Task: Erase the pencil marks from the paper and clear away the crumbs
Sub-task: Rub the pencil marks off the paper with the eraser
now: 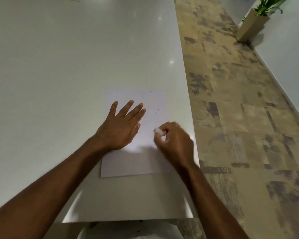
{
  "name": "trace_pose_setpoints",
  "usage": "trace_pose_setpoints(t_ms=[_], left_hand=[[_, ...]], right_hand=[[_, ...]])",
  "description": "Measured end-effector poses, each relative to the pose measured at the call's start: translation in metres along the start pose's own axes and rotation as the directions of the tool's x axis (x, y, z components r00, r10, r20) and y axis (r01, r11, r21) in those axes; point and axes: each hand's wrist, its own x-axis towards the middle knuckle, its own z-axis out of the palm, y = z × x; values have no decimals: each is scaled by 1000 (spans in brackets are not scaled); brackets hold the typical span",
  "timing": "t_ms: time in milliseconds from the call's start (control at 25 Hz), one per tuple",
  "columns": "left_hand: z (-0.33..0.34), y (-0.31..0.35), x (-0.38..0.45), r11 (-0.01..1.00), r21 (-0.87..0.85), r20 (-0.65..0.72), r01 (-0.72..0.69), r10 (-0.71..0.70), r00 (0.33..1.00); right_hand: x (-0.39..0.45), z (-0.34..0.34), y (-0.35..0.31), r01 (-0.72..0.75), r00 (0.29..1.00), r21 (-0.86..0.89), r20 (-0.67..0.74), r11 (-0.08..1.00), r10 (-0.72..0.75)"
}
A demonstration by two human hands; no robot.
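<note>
White and glossy, the surface [76, 57] carries a sheet of paper [136, 163] close to its right edge, toward the near end. Left hand [121, 126] presses flat on the sheet, fingers spread. Right hand [174, 140], blurred, pinches a white eraser [158, 132] against the paper. Dark crumbs [154, 91] dot the sheet's far right corner and the surface just beyond.

The glossy white worktop [62, 62] carried a white sheet of paper [138, 161] near its right edge, toward the near end. Small dark crumbs [153, 87] lay scattered on the sheet and on the worktop just beyond its far right corner.
</note>
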Motion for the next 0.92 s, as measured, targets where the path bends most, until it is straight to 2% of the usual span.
trace_pose_setpoints(t_ms=[120, 160, 280, 360, 440, 520, 600, 680, 760, 880, 920], left_hand=[[-1, 0, -1, 1000, 18, -2, -10, 10, 1000], [0, 0, -1, 1000, 21, 0, -11, 11, 1000], [0, 0, 0, 1000, 14, -2, -5, 5, 1000], [1, 0, -1, 1000, 24, -1, -3, 3, 1000], [2, -1, -2, 999, 39, 3, -3, 3, 1000], [2, -2, -1, 999, 46, 9, -7, 7, 1000], [3, -1, -1, 999, 44, 4, -12, 12, 1000], [2, -1, -1, 999, 32, 1, -14, 14, 1000], [2, -1, -1, 999, 33, 3, -15, 15, 1000], [2, -2, -1, 998, 60, 7, -22, 21, 1000], [2, -2, -1, 997, 66, 8, -26, 25, 1000]], right_hand=[[-46, 26, -23, 232, 955, 14, 184, 973, -231], [-38, 24, -20, 230, 957, 24, 173, 973, -231], [27, 2, 1, -27, 1000, 8, 9, 1000, 27], [31, -1, 4, -42, 999, 13, -15, 999, 42], [-8, 12, -9, 112, 991, 19, 75, 994, -113], [-39, 18, -12, 241, 950, 53, 189, 969, -246], [-9, 15, -2, 157, 974, 44, 159, 987, -162], [31, 1, 2, 12, 999, 11, 45, 1000, -12], [31, 1, 3, 4, 1000, 25, -1, 1000, -4], [-40, 15, -13, 192, 963, 78, 176, 978, -203], [-50, 16, -11, 208, 944, 86, 243, 974, -223]])
